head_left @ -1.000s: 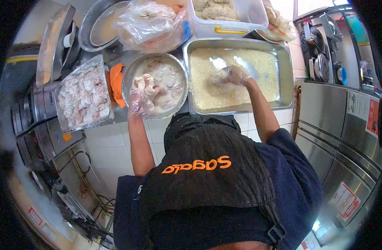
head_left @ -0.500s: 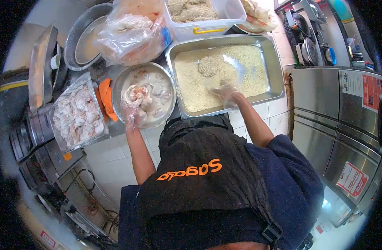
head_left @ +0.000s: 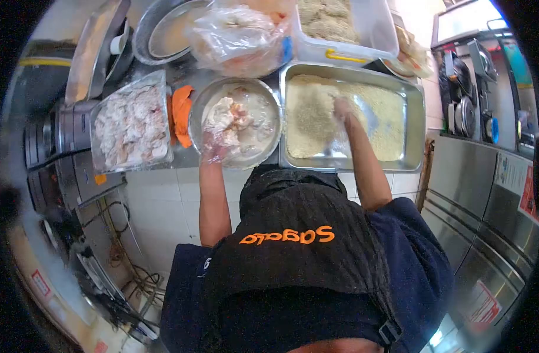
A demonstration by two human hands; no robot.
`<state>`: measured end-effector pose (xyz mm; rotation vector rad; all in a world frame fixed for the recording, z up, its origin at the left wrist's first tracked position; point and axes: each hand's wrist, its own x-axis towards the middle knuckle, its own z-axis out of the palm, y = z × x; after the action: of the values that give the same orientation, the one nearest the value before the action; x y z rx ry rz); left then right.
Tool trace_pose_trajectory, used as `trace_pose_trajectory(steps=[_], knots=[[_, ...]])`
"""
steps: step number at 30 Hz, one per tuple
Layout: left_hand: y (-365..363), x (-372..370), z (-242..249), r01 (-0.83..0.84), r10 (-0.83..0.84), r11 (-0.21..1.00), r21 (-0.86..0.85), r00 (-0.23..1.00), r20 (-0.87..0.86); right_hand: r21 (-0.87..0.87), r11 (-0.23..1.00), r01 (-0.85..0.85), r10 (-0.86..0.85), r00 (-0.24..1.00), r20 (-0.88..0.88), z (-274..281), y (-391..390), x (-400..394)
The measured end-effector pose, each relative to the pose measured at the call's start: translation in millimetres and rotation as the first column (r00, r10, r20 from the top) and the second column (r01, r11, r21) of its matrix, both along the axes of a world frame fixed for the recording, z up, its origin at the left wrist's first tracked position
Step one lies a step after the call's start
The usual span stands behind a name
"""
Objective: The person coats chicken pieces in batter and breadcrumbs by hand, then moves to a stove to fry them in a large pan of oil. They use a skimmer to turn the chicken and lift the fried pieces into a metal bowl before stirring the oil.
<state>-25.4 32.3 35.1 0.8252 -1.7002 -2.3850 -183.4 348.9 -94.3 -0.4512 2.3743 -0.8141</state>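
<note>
My left hand (head_left: 214,145), in a clear glove, is at the lower left of a round metal bowl (head_left: 273,141) of milky liquid. Its fingers are closed on pale, wet raw meat (head_left: 236,112). Over the deep steel tray (head_left: 421,117) of pale yellow crumbs (head_left: 308,144), my right hand (head_left: 342,110) is blurred by motion, so its fingers and anything in them cannot be made out. A darker, greyish patch of crumbs (head_left: 312,117) lies left of that hand.
Left of the bowl are an orange cloth (head_left: 182,115) and a clear tub of floured pieces (head_left: 133,120). Behind stand a plastic bag (head_left: 237,38), a white bin (head_left: 381,38) with a yellow handle and a metal basin (head_left: 145,35). A steel cabinet (head_left: 463,170) stands at the right.
The view has shifted, with the counter now further right. My right hand has moved deeper over the crumb tray, and the darker patch has spread. My left hand still holds the meat in the bowl.
</note>
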Motion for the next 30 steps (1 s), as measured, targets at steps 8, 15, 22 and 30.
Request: trace_pose_trajectory(steps=[8,15,22,30], knots=[[-7.3,-0.4,-8.7,-0.062,0.061,0.997,0.041,0.998,0.018,0.371,0.921,0.122,0.047,0.908,-0.415,36.5,-44.0,25.7],[-2.5,1.9,-26.5,-0.057,0.054,0.998,0.039,0.996,0.065,0.23,0.966,0.115,0.105,0.64,-0.761,35.6,-42.5,46.8],[-4.2,1.4,-33.9,-0.007,0.001,0.998,0.058,0.995,0.101,0.197,0.93,0.31,-0.192,0.868,-0.458,-13.6,-42.5,33.0],[-6.0,16.9,-33.5,0.006,-0.009,0.999,0.037,0.997,0.073,0.285,0.932,0.223,-0.021,0.819,-0.573,27.7,-27.0,62.6]])
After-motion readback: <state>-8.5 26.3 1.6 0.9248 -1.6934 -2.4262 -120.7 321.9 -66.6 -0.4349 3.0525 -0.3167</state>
